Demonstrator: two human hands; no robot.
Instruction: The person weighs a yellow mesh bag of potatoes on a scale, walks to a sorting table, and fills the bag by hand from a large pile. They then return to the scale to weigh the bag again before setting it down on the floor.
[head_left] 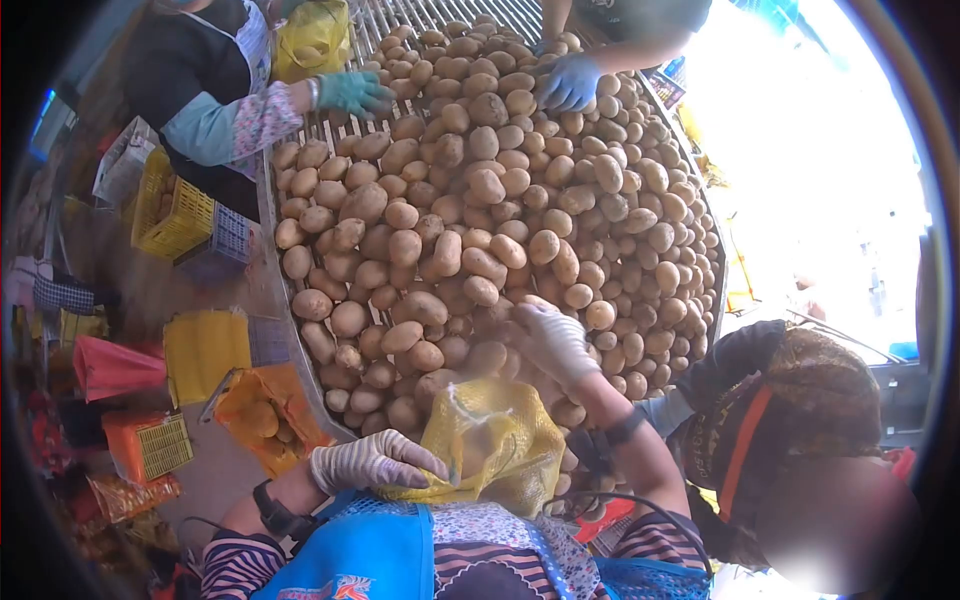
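A large heap of brown potatoes (485,185) covers the slatted sorting table in front of me. My left hand (375,465), in a striped knit glove, is closed on the rim of a yellow mesh bag (500,430). The bag stands between my body and the near side of the heap, its mouth facing the potatoes. My right hand (550,342), also gloved, reaches over the potatoes just beyond the bag. Its fingers curve down among them and are partly hidden and blurred, so I cannot tell whether they hold a potato.
Across the table, a co-worker's green-gloved hand (355,93) and another's blue-gloved hand (570,82) rest at the heap. A person in a patterned cap (800,400) is close on my right. Left of the table stand a yellow crate (175,210) and an orange bag (265,415) holding potatoes.
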